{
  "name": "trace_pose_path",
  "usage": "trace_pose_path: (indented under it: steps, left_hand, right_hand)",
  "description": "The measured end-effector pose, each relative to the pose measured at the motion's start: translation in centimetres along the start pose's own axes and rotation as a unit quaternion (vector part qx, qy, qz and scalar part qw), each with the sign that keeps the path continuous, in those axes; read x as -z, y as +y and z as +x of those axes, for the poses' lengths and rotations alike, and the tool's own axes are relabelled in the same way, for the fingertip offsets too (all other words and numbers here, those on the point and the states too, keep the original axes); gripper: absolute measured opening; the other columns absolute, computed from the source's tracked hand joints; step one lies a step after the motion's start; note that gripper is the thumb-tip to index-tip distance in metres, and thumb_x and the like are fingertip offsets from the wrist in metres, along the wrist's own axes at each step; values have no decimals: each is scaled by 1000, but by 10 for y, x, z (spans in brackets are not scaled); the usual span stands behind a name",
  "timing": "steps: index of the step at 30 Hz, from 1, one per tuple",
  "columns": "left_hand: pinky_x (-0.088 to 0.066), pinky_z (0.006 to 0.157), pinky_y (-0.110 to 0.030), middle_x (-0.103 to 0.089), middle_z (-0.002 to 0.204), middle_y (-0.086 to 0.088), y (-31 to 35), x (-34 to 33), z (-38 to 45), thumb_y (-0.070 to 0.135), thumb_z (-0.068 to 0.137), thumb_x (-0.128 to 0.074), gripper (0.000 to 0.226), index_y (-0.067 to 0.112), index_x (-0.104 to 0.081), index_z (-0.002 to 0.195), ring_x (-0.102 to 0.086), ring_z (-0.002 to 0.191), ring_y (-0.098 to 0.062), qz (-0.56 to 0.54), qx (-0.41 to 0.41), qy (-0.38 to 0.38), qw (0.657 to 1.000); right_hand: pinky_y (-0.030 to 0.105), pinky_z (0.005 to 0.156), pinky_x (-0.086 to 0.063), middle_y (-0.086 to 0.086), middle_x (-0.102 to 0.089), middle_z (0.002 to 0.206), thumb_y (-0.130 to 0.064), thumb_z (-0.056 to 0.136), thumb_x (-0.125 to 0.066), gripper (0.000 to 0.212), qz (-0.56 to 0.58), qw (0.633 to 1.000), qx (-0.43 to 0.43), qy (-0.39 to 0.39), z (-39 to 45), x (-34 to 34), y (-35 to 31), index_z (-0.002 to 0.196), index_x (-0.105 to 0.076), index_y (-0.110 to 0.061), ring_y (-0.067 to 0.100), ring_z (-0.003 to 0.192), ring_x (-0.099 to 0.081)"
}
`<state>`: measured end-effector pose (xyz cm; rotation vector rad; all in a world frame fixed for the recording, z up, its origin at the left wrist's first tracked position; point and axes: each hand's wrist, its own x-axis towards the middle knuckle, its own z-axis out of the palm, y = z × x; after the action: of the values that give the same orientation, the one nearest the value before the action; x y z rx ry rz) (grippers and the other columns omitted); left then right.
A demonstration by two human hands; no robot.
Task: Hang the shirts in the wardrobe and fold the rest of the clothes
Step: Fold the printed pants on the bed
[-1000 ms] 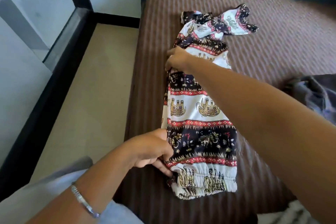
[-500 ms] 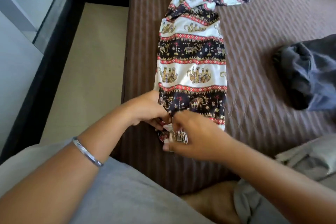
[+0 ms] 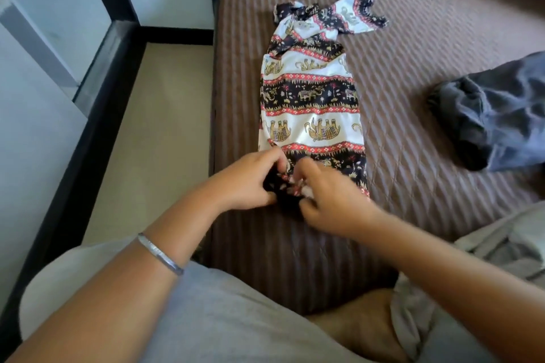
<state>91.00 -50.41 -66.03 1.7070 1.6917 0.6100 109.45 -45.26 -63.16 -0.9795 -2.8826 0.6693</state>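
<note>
Patterned trousers [image 3: 312, 103] near hem hidden under hands [image 3: 292, 186].

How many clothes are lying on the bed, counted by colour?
Elephant-print garment, held at its near end by the left hand and right hand: 1
Dark grey-blue garment: 1
Light grey garment: 1
Total: 3

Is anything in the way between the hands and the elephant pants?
No, nothing is in the way. The left hand and the right hand already grip the near end of the elephant pants, bunching it on the bed. The grey clothes lie off to the right, apart from them.
</note>
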Motion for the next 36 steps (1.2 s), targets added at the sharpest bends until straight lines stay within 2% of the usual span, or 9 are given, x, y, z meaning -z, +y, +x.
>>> trace_pose_path:
  steps: [6,11,13,16,18,21,25,30,36]
  left_hand:
    - [-49,76,-28,-65,98,-2,48,-5,52,13,81,-74,39,10,-49,111,-62,92,-14,-60,-115,194,972]
    - [-37,80,-5,-55,99,-3,120,35,114,10,76,-79,34,5,-54,99,-49,91,-5,-54,-172,389,903]
    - [-35,89,-3,-52,112,-7,157,62,144,9,76,-79,34,3,-57,101,-45,99,0,-29,-207,419,884]
    - [-36,106,-19,-30,149,-5,210,99,190,15,83,-74,43,12,-58,123,-41,127,-3,-20,-219,375,901]
    - [-30,106,-21,-24,153,0,244,121,216,16,87,-70,42,16,-58,128,-32,130,-3,2,-207,338,918]
    - [-45,87,-27,-61,119,-6,287,139,253,17,92,-63,27,11,-63,119,-61,110,-22,23,-159,272,949]
    - [-45,69,-30,-61,86,-7,319,133,305,19,95,-58,18,2,-60,101,-64,84,-26,44,-65,231,970]
    - [-54,73,-33,-64,82,0,303,87,364,14,90,-64,2,14,-62,92,-64,76,-19,-3,-18,191,982]
    - [-54,71,-30,-69,83,-2,272,60,409,16,84,-72,8,16,-64,83,-66,76,-17,-59,19,167,984]
  right_hand:
    - [17,93,-42,-7,-62,113,1,81,-58,49,-58,992,62,-91,30,159,14,121,-58,-26,10,102,-57]
    - [38,98,-44,-22,-60,103,1,82,-61,42,-174,980,63,-71,37,296,21,100,-69,-36,8,101,-56]
    - [40,98,-44,-11,-63,108,5,81,-56,46,-213,975,54,-33,35,351,24,103,-71,-33,13,103,-56]
    - [39,96,-46,1,-65,111,11,77,-47,51,-275,959,51,37,31,426,25,101,-73,-26,18,104,-56]
    - [42,93,-47,3,-66,106,11,74,-45,52,-319,944,53,71,29,470,29,97,-72,-27,22,101,-57]
    - [47,93,-46,1,-64,106,10,75,-45,51,-388,912,34,131,21,528,44,91,-71,-31,21,104,-52]
    - [38,87,-46,-3,-55,97,1,79,-53,43,-449,861,-11,236,-3,593,70,91,-70,-37,16,97,-46]
    - [29,69,-37,-7,-48,85,-3,80,-56,36,-438,823,-89,352,-36,654,104,84,-70,-37,20,90,-53]
    - [18,79,-39,2,-65,85,12,78,-48,38,-328,821,-146,445,-76,689,150,87,-77,-11,19,92,-61]
